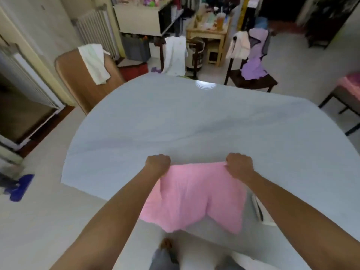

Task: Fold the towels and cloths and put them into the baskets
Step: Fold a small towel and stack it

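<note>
One soft pink towel (194,195) is pinched at its two far corners by the left hand (158,165) and right hand (240,165), perhaps above the pale blue table (194,117).

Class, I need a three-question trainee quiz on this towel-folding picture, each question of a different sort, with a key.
1. True or false: both hands grip the pink towel at its far edge.
2. Multiple choice: where does the near part of the pink towel lie? A) flat in the middle of the table B) hanging over the table's near edge C) inside a basket
3. Short answer: what hangs over the back of the brown chair beyond the table's left side?

Key
1. True: the left hand and the right hand each have a closed grip on one far corner.
2. B: it droops past the edge of the table.
3. A white cloth.
</note>
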Demonstrator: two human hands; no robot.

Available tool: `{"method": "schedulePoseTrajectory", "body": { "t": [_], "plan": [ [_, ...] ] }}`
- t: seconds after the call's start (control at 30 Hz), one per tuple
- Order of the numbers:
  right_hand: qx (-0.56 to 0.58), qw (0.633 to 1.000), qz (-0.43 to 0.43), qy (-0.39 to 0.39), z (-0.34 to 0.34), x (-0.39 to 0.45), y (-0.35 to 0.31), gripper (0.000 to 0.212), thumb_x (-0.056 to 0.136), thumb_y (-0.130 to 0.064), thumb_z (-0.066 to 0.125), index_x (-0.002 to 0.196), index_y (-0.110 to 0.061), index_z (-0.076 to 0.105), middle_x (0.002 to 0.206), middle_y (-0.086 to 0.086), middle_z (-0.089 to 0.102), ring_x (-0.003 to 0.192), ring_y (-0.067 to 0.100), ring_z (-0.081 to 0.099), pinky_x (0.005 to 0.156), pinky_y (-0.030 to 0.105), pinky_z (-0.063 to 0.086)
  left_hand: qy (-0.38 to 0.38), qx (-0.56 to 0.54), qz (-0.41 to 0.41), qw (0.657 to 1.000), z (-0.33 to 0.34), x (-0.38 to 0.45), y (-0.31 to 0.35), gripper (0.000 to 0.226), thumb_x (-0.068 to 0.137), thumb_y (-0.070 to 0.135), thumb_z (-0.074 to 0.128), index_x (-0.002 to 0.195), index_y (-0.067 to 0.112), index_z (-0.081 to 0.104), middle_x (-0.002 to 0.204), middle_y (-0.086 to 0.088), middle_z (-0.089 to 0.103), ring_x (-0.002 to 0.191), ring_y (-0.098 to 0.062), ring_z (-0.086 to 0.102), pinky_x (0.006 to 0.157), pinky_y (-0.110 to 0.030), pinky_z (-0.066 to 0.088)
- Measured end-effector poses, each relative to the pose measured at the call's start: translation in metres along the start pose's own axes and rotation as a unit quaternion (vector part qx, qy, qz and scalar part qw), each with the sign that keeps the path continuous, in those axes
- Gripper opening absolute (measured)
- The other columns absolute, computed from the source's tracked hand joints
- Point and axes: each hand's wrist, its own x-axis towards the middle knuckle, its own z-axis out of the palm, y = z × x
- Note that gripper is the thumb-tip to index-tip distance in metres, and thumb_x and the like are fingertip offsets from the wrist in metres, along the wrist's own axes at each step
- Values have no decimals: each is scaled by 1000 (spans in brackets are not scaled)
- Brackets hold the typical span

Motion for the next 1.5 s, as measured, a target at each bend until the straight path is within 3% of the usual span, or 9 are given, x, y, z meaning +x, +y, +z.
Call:
{"method": "schedulePoseTrajectory", "body": {
  "t": [0.27, 0.4, 0.5, 0.7, 0.87, 1.0, 1.1, 1.27, 1.5],
  "plan": [
    [267, 930, 252, -8, -16, 21, -11, 28, 94, -11, 43, 115, -3, 59, 120, 17, 61, 110, 33, 60, 91, 38, 48, 15, -243, -102, 964, -47, 66, -57, 31, 82, 28, 75, 96, 4, 61, 109, -12, 65, 90, -29, 68, 79, -37, 58],
    [337, 902, 227, 146, -42, 41, -20, 23, 92, -5, 44, 102, 5, 61, 110, 25, 61, 103, 40, 60, 84, 39, 47, 179, -562, -102, 801, -82, 79, -58, 37, 98, 14, 51, 132, 0, 50, 134, -17, 53, 116, -28, 56, 98, -34, 48],
    [307, 900, 108, 290, -57, 47, -28, 17, 89, -1, 47, 94, 7, 60, 111, 24, 58, 103, 38, 57, 77, 40, 46, 363, -561, -86, 739, -84, 75, -68, 41, 97, -2, 36, 135, 3, 49, 134, -17, 54, 125, -31, 50, 102, -32, 39],
    [193, 924, 6, 329, -4, 39, -31, 26, 76, 0, 68, 101, 4, 63, 126, 26, 56, 123, 43, 51, 84, 52, 52, 472, -195, 71, 857, -13, 92, -108, 51, 86, -15, 36, 135, -5, 49, 142, -30, 42, 138, -48, 27, 106, -57, 36],
    [173, 975, 21, 140, 71, 10, -50, 31, 79, -4, 63, 110, 0, 63, 131, 21, 53, 133, 33, 42, 88, 45, 52, 140, -18, 4, 990, 51, 83, -101, 53, 102, 11, 25, 153, 15, 11, 159, -18, 8, 146, -43, -1, 112, -50, 22],
    [139, 984, 41, -102, 103, -16, -64, 50, 96, -12, 39, 145, -13, 31, 153, 10, 26, 141, 22, 27, 103, 38, 39, -18, -16, -17, 1000, 102, 73, -92, 55, 103, 24, 31, 152, 19, 7, 154, -20, 14, 137, -46, 26, 107, -53, 35],
    [83, 991, 18, -105, 98, -22, -68, 46, 98, -22, 38, 143, -16, 34, 140, 9, 42, 125, 25, 47, 94, 37, 46, -119, -29, -26, 992, 104, 72, -90, 76, 97, 41, 49, 153, 17, 3, 157, -21, 9, 134, -39, 38, 106, -44, 35],
    [94, 992, 58, -58, 82, -10, -57, 40, 99, -44, 35, 117, -16, 58, 119, 7, 63, 110, 27, 59, 86, 33, 46, 4, 60, 41, 997, 59, 82, -68, 44, 98, 37, 43, 137, 18, 47, 134, -2, 54, 123, -22, 53, 95, -32, 42],
    [331, 917, 222, 32, 80, 21, -18, 39, 95, -28, 52, 126, -6, 49, 123, 16, 55, 114, 34, 53, 92, 43, 47, 85, -75, 191, 975, 35, 96, 12, 42, 99, 35, 45, 136, 14, 44, 136, -6, 48, 122, -25, 47, 95, -37, 43]
  ]
}}
